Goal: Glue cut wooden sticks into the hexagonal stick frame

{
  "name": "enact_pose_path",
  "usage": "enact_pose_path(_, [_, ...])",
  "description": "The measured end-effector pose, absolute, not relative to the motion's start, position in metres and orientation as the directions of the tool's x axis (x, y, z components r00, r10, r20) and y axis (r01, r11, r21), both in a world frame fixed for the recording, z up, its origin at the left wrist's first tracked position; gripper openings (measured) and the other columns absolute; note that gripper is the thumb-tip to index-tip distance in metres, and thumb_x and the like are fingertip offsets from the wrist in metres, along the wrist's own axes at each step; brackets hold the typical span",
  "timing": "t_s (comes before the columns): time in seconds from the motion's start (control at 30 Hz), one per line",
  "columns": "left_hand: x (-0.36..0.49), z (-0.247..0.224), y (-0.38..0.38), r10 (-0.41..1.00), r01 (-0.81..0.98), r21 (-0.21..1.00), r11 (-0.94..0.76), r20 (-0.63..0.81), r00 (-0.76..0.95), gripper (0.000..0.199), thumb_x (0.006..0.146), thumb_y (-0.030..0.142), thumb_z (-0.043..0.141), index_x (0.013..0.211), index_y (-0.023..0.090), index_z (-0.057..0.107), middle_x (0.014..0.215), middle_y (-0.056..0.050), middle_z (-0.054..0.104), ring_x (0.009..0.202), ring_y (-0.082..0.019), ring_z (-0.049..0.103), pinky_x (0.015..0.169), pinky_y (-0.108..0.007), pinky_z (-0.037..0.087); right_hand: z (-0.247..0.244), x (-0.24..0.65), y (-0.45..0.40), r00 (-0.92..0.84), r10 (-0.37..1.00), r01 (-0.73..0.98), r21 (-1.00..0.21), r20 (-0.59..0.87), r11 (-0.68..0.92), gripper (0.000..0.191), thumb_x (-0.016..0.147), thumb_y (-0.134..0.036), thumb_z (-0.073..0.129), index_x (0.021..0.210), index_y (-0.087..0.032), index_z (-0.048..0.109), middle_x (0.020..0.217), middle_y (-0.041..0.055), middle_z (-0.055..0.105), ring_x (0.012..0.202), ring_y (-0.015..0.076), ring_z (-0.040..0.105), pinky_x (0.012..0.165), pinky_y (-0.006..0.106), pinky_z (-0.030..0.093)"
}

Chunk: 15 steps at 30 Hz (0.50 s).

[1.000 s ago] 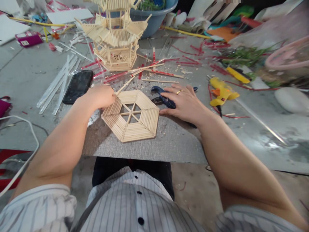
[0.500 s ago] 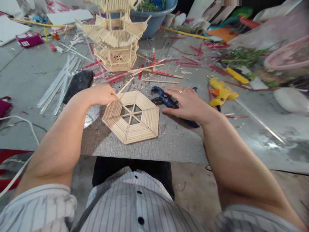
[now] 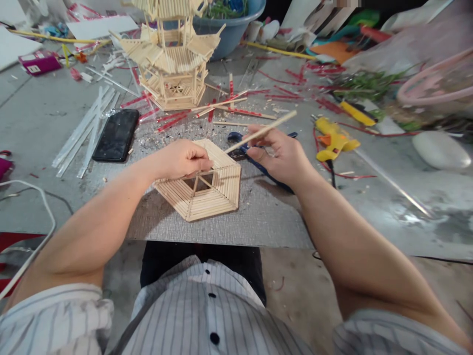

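A hexagonal panel of thin wooden sticks [image 3: 214, 201], with spokes across an open middle, lies flat near the table's front edge. Over its upper left part is my left hand [image 3: 186, 159], fingers curled together; whatever they may hold is hidden. My right hand [image 3: 275, 153] pinches a wooden stick [image 3: 277, 124] that slants up to the right, its lower end above the panel's upper right edge. Blue-handled pliers [image 3: 268, 172] lie beneath my right hand, partly covered by it.
Behind stands a pagoda-like stick model [image 3: 177, 61], with loose sticks [image 3: 236, 106] and red wrappers before it. On the left are a phone [image 3: 116, 135] and clear glue sticks [image 3: 79, 135]. A yellow glue gun [image 3: 334, 140] lies right, near a white oval object [image 3: 441, 148].
The stick near my left hand has gone from there, and a stick is now in my right hand. My left hand moved right over the panel; my right hand rose off the pliers.
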State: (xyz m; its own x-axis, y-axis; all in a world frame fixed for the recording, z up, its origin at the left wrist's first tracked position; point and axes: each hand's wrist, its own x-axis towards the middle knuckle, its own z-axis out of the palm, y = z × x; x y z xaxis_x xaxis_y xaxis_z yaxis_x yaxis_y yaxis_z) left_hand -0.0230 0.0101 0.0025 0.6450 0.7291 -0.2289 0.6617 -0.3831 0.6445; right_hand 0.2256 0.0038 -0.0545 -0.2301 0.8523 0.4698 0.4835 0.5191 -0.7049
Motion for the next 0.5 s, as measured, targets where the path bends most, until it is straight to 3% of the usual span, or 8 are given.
enact_pose_path(0.1, [-0.02,0.0,0.007,0.676,0.612,0.696,-0.375,-0.247,0.694,0.02,0.081,0.032,0.055,0.068,0.017,0.056,0.049,0.005,0.055,0.048,-0.006,0.05,0.056,-0.021,0.035,-0.049,0.216,0.0,-0.166,0.927,0.122,-0.926,0.336,0.357,0.042,0.073,-0.056,0.066,0.103,-0.028,0.06,0.078,-0.0021,0.067,0.056,0.0113,0.058,0.054,0.029,0.049])
enact_pose_path(0.2, [-0.017,-0.004,0.005,0.685,0.582,0.756,-0.3,-0.254,0.683,0.011,0.08,0.029,0.058,0.08,0.018,0.056,0.049,0.006,0.057,0.047,-0.007,0.053,0.056,-0.021,0.036,-0.043,0.212,-0.002,-0.126,0.966,-0.111,-0.971,0.224,0.21,0.033,0.067,-0.051,0.073,0.081,-0.023,0.062,0.058,-0.0048,0.061,0.041,0.0081,0.049,0.04,0.023,0.039])
enact_pose_path(0.33, [-0.014,-0.009,0.005,0.735,0.606,0.708,-0.362,-0.183,0.653,0.013,0.077,0.026,0.061,0.071,0.015,0.057,0.057,0.003,0.06,0.053,-0.007,0.053,0.058,-0.022,0.035,-0.036,0.213,-0.001,-0.078,0.985,-0.216,-0.967,0.152,0.132,0.029,0.057,-0.041,0.08,0.059,-0.021,0.059,0.048,-0.0038,0.056,0.035,0.0079,0.044,0.032,0.023,0.031])
enact_pose_path(0.5, [-0.01,-0.014,0.004,0.703,0.642,0.585,-0.496,-0.164,0.692,0.017,0.076,0.03,0.062,0.069,0.015,0.065,0.06,0.003,0.061,0.055,-0.007,0.049,0.058,-0.022,0.033,-0.032,0.216,0.002,0.093,0.993,-0.26,-0.961,0.07,0.092,0.021,0.052,-0.029,0.076,0.059,-0.021,0.059,0.044,-0.0035,0.054,0.033,0.0082,0.041,0.03,0.022,0.026])
